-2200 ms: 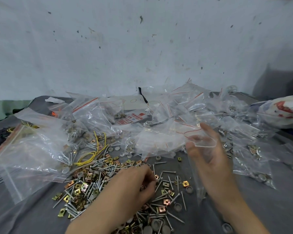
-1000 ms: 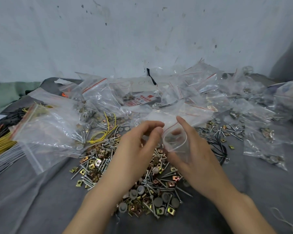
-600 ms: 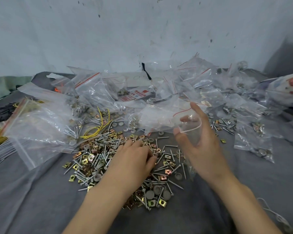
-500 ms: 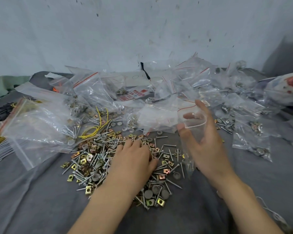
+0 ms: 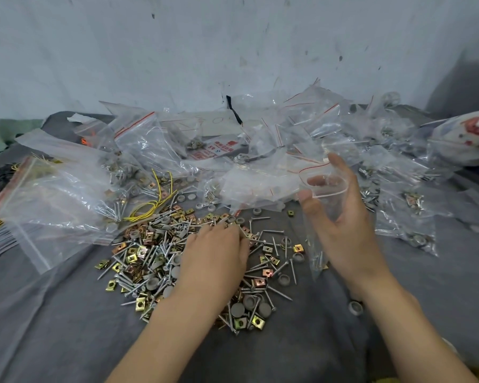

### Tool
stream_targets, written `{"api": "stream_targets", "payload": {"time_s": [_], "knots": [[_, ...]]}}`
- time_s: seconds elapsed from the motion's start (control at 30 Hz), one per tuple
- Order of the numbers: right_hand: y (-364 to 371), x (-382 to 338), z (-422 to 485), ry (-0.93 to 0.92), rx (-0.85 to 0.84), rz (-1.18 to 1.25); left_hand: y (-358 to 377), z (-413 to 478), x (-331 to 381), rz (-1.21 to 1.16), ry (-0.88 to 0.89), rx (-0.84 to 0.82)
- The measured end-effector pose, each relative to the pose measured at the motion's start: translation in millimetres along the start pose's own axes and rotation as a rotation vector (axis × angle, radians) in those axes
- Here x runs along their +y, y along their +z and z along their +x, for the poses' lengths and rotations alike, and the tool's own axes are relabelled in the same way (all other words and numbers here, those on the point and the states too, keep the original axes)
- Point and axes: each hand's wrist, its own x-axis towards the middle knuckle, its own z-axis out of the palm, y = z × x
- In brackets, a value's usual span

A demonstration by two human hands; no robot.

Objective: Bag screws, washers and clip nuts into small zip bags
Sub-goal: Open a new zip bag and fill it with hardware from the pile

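Note:
A loose pile of screws, grey round washers and brass clip nuts (image 5: pixel 150 258) lies on the grey cloth in front of me. My left hand (image 5: pixel 213 258) rests palm-down on the pile, its bunched fingertips dipping in at the far side; whether they pinch a piece is hidden. To the right of the pile, my right hand (image 5: pixel 343 230) is raised and grips a small clear zip bag (image 5: pixel 327 200) between thumb and fingers. The bag's mouth, with its red stripe, gapes upward. The bag hangs down past my palm with a few screws at its bottom.
A heap of clear zip bags (image 5: pixel 260 167), many with hardware inside, runs along the back under a white wall. A large bag (image 5: pixel 53 194) and yellow wire (image 5: pixel 150 208) lie at the left. A white red-printed bag (image 5: pixel 468 139) sits far right. One washer (image 5: pixel 355 307) lies apart by my right wrist.
A second ago my left hand was up at the bag's mouth; it has dropped onto the pile and stayed there. My right hand moved the bag slightly right, mouth still open.

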Motion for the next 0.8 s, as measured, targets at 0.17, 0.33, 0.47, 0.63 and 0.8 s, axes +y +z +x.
{"api": "stream_targets", "payload": {"time_s": [0.17,0.33,0.47,0.63,0.8], "knots": [[1,-1,-2,-0.005,-0.025,-0.04,-7,2,-9,-0.38,-0.056,0.085],[8,1,-6,-0.044,-0.119,-0.166,-28,7,-13,-0.848,-0.059,0.24],[17,1,-8,-0.101,-0.177,-0.247,-45,7,-10,-1.107,-0.059,0.333],[25,-5,-10,-0.132,-0.212,-0.297,-54,7,-4,-1.188,-0.005,0.334],[32,-9,-12,-0.151,-0.222,-0.329,-50,8,3,-1.054,0.04,0.31]]}}
